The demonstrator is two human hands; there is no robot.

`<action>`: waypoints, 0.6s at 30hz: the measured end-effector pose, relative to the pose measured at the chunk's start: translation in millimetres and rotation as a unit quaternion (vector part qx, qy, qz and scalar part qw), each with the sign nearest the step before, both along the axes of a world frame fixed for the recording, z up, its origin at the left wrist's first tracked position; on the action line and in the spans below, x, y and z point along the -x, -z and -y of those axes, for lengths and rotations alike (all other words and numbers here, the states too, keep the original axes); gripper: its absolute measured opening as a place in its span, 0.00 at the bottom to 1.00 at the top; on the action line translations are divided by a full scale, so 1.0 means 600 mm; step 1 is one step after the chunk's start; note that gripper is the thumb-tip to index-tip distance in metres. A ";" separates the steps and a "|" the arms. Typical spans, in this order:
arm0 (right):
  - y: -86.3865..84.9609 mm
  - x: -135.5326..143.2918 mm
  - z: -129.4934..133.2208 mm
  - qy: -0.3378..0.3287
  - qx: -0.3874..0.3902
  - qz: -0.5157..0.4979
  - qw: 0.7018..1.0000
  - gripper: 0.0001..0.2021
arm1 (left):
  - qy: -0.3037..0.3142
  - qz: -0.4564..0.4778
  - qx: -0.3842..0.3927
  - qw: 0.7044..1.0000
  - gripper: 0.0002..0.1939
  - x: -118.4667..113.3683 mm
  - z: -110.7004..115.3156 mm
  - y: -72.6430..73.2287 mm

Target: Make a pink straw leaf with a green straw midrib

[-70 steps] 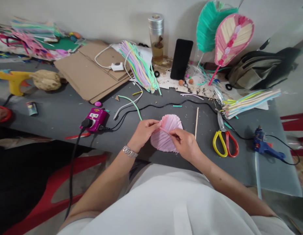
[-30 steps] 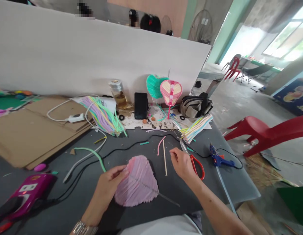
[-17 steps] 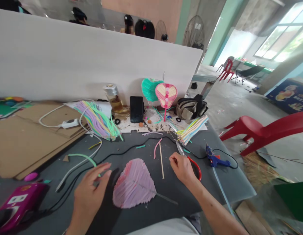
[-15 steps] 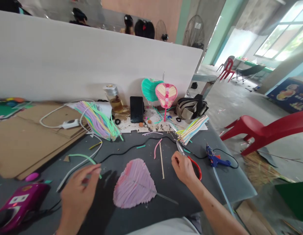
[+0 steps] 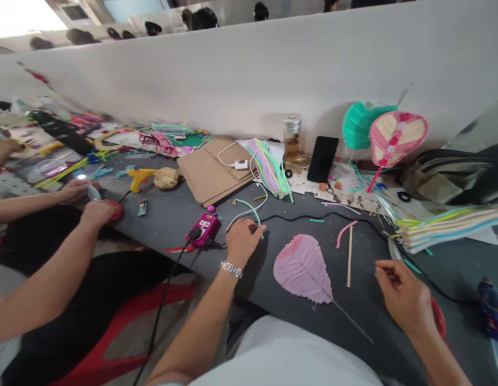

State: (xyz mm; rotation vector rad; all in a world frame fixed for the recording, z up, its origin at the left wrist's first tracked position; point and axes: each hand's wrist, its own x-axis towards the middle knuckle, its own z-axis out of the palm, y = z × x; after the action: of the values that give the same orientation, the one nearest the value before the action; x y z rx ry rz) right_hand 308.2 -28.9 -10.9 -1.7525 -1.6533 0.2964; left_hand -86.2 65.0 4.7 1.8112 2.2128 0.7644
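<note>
The curved mint-green fuzzy strip (image 5: 256, 212) lies nearer my left hand (image 5: 243, 241), arcing from its twelve o'clock to my fingertips at three; thumb and forefinger draw together there, but I cannot tell whether they pinch it. At four lies the pink-and-lilac fuzzy leaf shape (image 5: 303, 271), tip-to-stem axis running toward four-thirty; my right hand (image 5: 408, 297) curls loosely over the red-handled metal scissors (image 5: 439, 319).

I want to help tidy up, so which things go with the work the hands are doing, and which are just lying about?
Probably for the work:
- pink-and-purple leaf shape
- green strip by the left hand
- scissors, partly hidden by the right hand

Probably just lying about:
- phone
- bottle
- bag
</note>
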 end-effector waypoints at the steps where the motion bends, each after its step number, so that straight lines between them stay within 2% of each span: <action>1: -0.001 0.003 0.001 -0.011 -0.001 0.002 1.000 0.11 | 0.001 0.005 0.003 1.000 0.10 -0.002 -0.001 -0.001; 4: -0.006 0.017 0.003 -0.038 -0.004 0.003 0.999 0.11 | 0.012 0.034 0.010 0.999 0.05 -0.001 -0.006 -0.008; 7: -0.024 0.042 0.005 -0.062 -0.033 0.019 0.997 0.08 | 0.042 0.075 0.015 0.996 0.06 0.001 0.003 -0.026; 9: -0.045 0.068 0.006 -0.088 -0.080 0.046 0.992 0.06 | 0.087 0.105 0.025 0.990 0.07 -0.006 0.023 -0.045; 10: -0.059 0.084 0.006 -0.112 -0.113 0.062 0.985 0.05 | 0.130 0.124 0.037 0.983 0.08 -0.013 0.035 -0.055; 12: -0.085 0.118 0.006 -0.166 -0.181 0.105 0.964 0.07 | 0.280 0.181 0.082 0.939 0.09 -0.031 0.061 -0.077; 14: -0.105 0.150 0.007 -0.218 -0.212 0.152 0.941 0.11 | 0.390 0.208 0.134 0.887 0.08 -0.049 0.083 -0.094; 16: -0.112 0.170 0.009 -0.285 -0.192 0.164 0.924 0.10 | 0.440 0.226 0.164 0.853 0.08 -0.061 0.096 -0.102; 18: -0.104 0.178 0.016 -0.340 -0.146 0.141 0.918 0.08 | 0.444 0.240 0.171 0.846 0.08 -0.063 0.098 -0.099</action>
State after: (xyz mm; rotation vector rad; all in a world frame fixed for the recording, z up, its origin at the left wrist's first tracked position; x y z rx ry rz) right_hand 201.5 -38.7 51.6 -0.9858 -2.3514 0.0936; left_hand -48.6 6.0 63.8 1.8810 0.9344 0.4796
